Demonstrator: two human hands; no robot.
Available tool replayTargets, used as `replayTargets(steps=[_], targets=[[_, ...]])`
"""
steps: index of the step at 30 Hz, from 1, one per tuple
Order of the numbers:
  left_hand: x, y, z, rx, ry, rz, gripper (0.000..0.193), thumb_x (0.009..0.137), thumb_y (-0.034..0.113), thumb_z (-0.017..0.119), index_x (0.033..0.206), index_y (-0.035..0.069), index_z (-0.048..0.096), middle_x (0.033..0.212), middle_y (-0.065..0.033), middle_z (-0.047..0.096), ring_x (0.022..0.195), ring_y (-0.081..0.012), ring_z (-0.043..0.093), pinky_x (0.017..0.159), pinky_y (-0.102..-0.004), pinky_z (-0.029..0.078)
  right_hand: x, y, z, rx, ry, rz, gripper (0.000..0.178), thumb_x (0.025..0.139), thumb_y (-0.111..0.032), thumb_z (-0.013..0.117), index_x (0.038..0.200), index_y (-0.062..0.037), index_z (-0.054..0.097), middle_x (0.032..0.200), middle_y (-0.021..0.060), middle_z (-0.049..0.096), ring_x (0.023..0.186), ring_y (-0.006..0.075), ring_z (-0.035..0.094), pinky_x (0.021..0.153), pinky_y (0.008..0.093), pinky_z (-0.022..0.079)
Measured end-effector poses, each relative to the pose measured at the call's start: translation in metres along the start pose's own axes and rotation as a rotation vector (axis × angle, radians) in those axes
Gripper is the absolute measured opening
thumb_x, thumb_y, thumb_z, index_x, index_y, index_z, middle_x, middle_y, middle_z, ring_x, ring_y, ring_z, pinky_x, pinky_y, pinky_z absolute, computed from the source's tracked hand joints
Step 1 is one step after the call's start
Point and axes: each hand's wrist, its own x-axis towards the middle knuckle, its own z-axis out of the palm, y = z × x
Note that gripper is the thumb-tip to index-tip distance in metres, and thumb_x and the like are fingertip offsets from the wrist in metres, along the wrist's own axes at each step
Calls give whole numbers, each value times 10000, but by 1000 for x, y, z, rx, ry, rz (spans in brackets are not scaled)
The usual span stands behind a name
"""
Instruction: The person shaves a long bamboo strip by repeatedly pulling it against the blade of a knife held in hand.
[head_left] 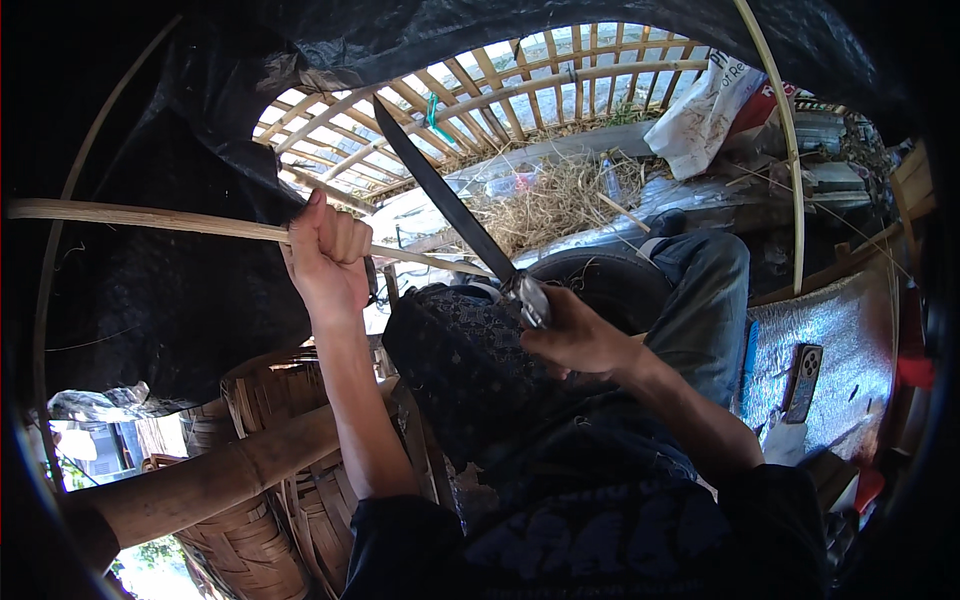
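A long, pale bamboo strip point(160, 215) runs from the far left through my left hand point(328, 250), which is closed round it in a fist. Past the fist, its thinner end slopes down to the right toward the base of a blade. My right hand point(585, 335) grips a large knife point(440, 195) by its handle. The dark blade points up and to the left, its tip near the slatted fence. Near the handle the strip's end and the blade meet or overlap; whether they touch, I cannot tell. A dark patterned cloth point(450, 340) covers my lap below.
Beyond my legs stand a bamboo slat fence point(560, 85) and a heap of shavings point(540, 205). A thick bamboo pole point(220, 475) and woven baskets point(310, 510) are at lower left. On the right, a phone point(803, 383) lies on a silvery sheet point(850, 340). Black sheeting point(150, 290) hangs at left.
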Motion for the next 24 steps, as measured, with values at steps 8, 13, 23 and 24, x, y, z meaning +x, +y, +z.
replayTargets(steps=[8, 13, 23, 24], targets=[[-5, 1, 0, -19, 27, -29, 481, 871, 208, 426, 483, 160, 145, 420, 43, 108, 391, -77, 62, 411, -264, 100, 11, 14, -1, 73, 116, 197, 179, 768, -73, 519, 872, 49, 439, 486, 26, 450, 368, 99, 431, 348, 242, 368], [-3, 4, -5, -30, 36, -3, 480, 871, 206, 429, 483, 157, 151, 419, 42, 111, 391, -76, 62, 408, -265, 98, 6, -11, 1, 58, 46, -24, 185, 757, -55, 510, 914, 16, 444, 503, 10, 425, 396, 76, 428, 358, 217, 348], [-3, 0, 1, -32, 61, -1, 481, 868, 213, 440, 485, 159, 154, 423, 43, 100, 391, -75, 58, 410, -267, 97, 16, 18, -2, -95, 146, 79, 271, 722, -101, 570, 917, 59, 473, 521, 52, 483, 396, 115, 467, 375, 267, 380], [-6, 1, -1, -15, 62, 3, 481, 871, 213, 435, 487, 159, 151, 423, 42, 101, 392, -74, 57, 411, -268, 98, 18, 18, -4, -150, 119, 106, 348, 708, -127, 602, 962, 63, 459, 530, 58, 488, 417, 115, 479, 386, 270, 390]])
